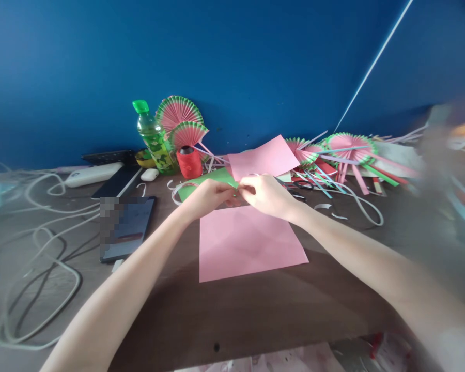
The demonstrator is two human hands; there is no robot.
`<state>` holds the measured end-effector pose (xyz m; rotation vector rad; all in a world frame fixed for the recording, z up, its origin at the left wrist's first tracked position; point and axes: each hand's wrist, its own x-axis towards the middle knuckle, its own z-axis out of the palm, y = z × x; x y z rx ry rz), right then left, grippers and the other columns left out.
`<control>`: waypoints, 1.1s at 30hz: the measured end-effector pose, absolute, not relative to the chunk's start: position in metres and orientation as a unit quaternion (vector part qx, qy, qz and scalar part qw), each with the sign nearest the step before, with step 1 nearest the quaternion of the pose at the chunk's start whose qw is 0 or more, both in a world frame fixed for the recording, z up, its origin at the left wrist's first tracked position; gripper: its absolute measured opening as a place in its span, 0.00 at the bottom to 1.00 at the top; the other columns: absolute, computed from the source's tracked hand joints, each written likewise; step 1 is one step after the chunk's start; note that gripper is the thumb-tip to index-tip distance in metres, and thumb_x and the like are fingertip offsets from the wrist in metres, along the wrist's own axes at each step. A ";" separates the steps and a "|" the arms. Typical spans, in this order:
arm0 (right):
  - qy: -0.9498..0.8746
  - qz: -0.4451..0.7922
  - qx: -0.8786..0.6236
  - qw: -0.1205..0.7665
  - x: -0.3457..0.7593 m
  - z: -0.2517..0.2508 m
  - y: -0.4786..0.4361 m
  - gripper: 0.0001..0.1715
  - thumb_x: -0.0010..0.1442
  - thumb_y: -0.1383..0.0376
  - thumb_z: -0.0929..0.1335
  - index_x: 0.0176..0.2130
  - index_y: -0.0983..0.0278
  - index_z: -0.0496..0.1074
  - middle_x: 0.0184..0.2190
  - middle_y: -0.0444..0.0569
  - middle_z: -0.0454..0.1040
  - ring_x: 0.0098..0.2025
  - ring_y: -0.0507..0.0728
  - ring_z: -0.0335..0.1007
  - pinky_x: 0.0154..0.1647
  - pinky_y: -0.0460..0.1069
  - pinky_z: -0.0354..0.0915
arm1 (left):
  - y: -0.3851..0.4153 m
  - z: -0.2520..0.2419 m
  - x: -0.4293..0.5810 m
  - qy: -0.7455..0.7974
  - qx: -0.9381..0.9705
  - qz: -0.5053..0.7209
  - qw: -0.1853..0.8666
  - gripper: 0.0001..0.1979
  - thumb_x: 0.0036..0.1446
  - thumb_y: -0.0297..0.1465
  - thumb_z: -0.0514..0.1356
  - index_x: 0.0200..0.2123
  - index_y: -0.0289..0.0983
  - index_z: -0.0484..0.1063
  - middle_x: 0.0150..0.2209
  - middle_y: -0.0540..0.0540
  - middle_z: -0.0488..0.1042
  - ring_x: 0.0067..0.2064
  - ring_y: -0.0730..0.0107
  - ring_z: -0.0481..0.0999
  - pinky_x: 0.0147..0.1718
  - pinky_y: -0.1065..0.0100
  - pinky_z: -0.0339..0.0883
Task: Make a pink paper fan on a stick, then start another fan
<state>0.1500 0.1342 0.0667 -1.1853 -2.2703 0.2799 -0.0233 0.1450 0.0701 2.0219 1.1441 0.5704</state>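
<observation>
My left hand (213, 195) and my right hand (261, 192) meet over the far edge of a pink paper sheet (248, 240) lying on the table. The fingers of both are pinched close together, their tips nearly touching. A bit of green shows between them, but what they grip is too small to make out. Just behind the left hand lies green paper (194, 190), partly covered by that hand. Beyond the right hand, a second pink sheet (261, 157) rests tilted against the things at the back.
Folded pink-and-green paper fans (179, 114) stand by the blue wall, near a green-capped bottle (155, 142) and a red spool (189, 163). Scissors (304, 184) and paper strips lie at right. A dark tablet-like device (134, 232) and white cables (75, 279) occupy the left.
</observation>
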 end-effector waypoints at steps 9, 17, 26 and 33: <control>-0.851 0.087 -0.447 0.261 0.150 0.066 0.135 0.12 0.55 0.69 0.60 0.23 0.66 0.69 0.22 0.47 0.68 0.24 0.50 0.58 0.27 0.47 0.52 | 0.144 0.069 -0.022 0.448 0.789 0.210 0.363 0.11 0.54 0.31 0.52 0.27 0.35 0.73 0.31 0.47 0.78 0.33 0.71 0.76 0.34 0.71 0.67; -0.822 0.118 -0.479 0.284 0.160 0.074 0.143 0.08 0.51 0.69 0.62 0.26 0.67 0.71 0.22 0.47 0.71 0.24 0.50 0.63 0.26 0.45 0.55 | 0.149 0.066 -0.027 0.437 0.760 0.222 0.426 0.11 0.55 0.34 0.53 0.31 0.35 0.72 0.30 0.45 0.78 0.33 0.71 0.76 0.35 0.69 0.68; -0.701 0.101 -0.692 0.139 0.232 0.091 0.185 0.10 0.47 0.71 0.66 0.17 0.66 0.70 0.17 0.52 0.72 0.21 0.55 0.67 0.24 0.49 0.60 | 0.152 0.072 -0.033 0.485 0.763 0.201 0.377 0.11 0.53 0.33 0.52 0.26 0.35 0.71 0.14 0.55 0.60 0.17 0.78 0.59 0.20 0.73 0.54; -0.614 0.157 -0.771 0.057 0.270 0.088 0.204 0.13 0.52 0.74 0.61 0.21 0.73 0.71 0.20 0.59 0.74 0.22 0.53 0.71 0.26 0.45 0.64 | 0.159 0.068 -0.036 0.504 0.771 0.203 0.332 0.14 0.53 0.33 0.48 0.22 0.36 0.68 0.18 0.52 0.60 0.20 0.77 0.57 0.20 0.71 0.50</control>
